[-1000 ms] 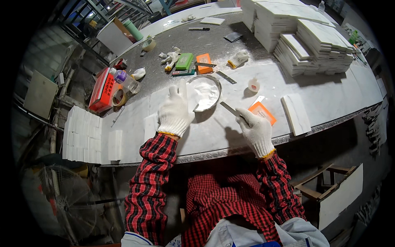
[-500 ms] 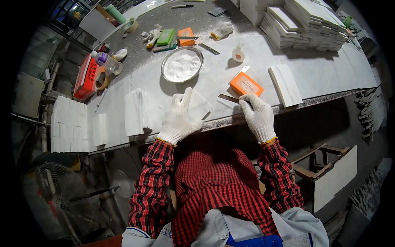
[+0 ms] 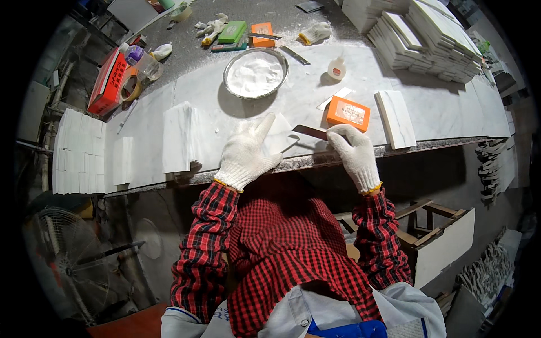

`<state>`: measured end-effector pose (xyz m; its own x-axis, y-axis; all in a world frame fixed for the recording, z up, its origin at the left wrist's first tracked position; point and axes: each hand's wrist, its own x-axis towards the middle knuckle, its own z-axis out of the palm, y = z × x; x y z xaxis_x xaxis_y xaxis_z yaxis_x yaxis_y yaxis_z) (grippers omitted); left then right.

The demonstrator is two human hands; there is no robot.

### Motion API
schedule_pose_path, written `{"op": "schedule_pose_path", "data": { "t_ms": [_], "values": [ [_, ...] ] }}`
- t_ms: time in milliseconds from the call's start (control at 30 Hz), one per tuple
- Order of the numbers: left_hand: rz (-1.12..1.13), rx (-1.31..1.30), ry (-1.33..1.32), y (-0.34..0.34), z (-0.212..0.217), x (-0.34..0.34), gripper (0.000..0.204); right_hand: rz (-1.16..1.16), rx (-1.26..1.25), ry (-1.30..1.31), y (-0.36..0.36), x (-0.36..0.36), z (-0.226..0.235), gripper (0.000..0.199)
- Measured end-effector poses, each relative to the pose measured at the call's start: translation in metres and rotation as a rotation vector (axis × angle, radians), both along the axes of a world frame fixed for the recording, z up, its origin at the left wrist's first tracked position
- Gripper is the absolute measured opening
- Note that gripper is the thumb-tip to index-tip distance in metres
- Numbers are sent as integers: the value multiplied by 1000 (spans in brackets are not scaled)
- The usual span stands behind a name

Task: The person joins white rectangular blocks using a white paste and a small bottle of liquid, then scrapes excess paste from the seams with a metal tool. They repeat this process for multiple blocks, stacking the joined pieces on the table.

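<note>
My left hand [image 3: 243, 153], in a white knit glove, grips a small white marble tile [image 3: 282, 133] at the front edge of the bench. The index finger points forward along the tile and the thumb lies along its near side; the other fingers are partly hidden. My right hand [image 3: 354, 153], gloved alike, pinches a thin dark metal blade [image 3: 310, 132] between thumb and fingers. The blade's tip points left and sits near the tile's right corner. An orange box [image 3: 348, 114] lies just beyond my right hand. Past my left hand is a metal bowl [image 3: 226, 73] of white powder or paste.
A white squeeze bottle [image 3: 337, 69] and a longer marble strip [image 3: 395, 119] stand to the right. Stacked tiles [image 3: 422, 48] fill the back right; more tile rows [image 3: 79, 152] line the left. A red box [image 3: 107, 84] and clear bottle [image 3: 147, 65] are at far left.
The blade in my right hand has moved a little left and up, closer to the tile. My left hand keeps its hold; the whole view has shifted slightly.
</note>
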<state>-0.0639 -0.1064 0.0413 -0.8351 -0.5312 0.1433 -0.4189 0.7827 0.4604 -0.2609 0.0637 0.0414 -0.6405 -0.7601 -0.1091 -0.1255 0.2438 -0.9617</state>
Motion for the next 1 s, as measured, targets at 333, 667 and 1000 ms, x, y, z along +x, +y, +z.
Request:
{"op": "schedule_pose_path", "data": {
  "t_ms": [333,667,1000],
  "values": [
    [-67,-39,107,2,-5,-3,69,264,107,486,-30,-7,-6,24],
    [-160,-157,79,-6,-19,-8,63,228,159,535,-26,1,-18,23],
    [-152,-142,124,-5,-18,-8,58,128,58,671,-23,24,-17,20]
  ]
}}
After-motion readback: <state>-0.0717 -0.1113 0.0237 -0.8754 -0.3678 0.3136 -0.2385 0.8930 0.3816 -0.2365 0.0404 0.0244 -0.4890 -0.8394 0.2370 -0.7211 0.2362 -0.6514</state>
